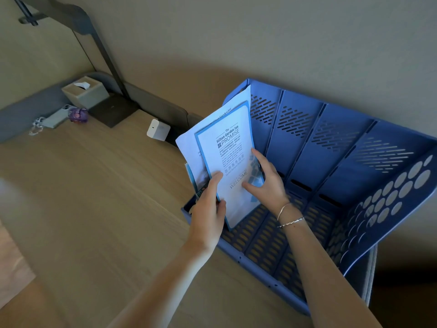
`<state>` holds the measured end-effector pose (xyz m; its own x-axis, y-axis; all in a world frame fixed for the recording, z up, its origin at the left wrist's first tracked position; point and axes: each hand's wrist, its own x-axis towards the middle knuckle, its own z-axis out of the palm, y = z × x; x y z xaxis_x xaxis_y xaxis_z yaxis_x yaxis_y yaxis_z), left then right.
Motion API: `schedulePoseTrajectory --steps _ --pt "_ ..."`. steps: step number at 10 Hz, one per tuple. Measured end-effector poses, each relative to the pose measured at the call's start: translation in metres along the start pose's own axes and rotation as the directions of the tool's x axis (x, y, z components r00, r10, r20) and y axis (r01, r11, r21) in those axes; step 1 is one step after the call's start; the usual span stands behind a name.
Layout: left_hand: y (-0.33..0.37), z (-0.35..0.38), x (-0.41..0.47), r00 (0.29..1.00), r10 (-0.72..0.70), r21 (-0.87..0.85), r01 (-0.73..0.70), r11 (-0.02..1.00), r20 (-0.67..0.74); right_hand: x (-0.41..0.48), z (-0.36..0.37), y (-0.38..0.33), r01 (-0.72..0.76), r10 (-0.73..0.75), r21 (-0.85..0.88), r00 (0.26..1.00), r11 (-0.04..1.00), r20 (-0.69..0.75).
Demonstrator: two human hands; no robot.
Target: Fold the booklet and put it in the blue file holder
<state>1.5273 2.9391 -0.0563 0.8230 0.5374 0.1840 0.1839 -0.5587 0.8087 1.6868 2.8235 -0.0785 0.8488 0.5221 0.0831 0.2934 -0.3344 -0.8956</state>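
Note:
A white booklet (pixel 230 147) with a blue border and "PROMISE" and "WELCOME" printed on it stands upright in the leftmost slot of the blue file holder (pixel 331 143). More white sheets lean behind it. My left hand (pixel 209 204) grips the booklet's lower left edge, thumb on the front. My right hand (pixel 266 183) presses on its lower right side with fingers spread over the cover. The holder sits on the wooden desk, against the wall, with several dividers and a perforated floor.
A wooden desk (pixel 94 197) stretches to the left. At the back left stand a tissue box (pixel 84 92), a phone (pixel 58 116), a purple object (pixel 79 115) and a dark lamp base (pixel 113 111). A white charger cube (pixel 158 129) sits near the holder.

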Motion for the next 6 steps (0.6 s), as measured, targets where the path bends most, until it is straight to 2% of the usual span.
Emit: schedulePoseTrajectory --steps 1,4,6 --pt "0.001 -0.003 0.000 0.999 0.018 -0.011 -0.018 1.000 0.027 -0.004 -0.002 -0.003 0.004 -0.005 -0.022 1.000 1.000 -0.024" --pt "0.016 -0.031 -0.014 0.987 0.142 0.114 -0.149 0.982 0.073 -0.037 -0.022 -0.033 -0.009 -0.012 -0.149 0.989 0.989 -0.144" --pt "0.030 -0.069 -0.037 0.970 0.227 0.170 -0.238 0.956 0.084 -0.094 -0.034 -0.073 -0.076 0.017 -0.188 0.953 0.979 -0.301"
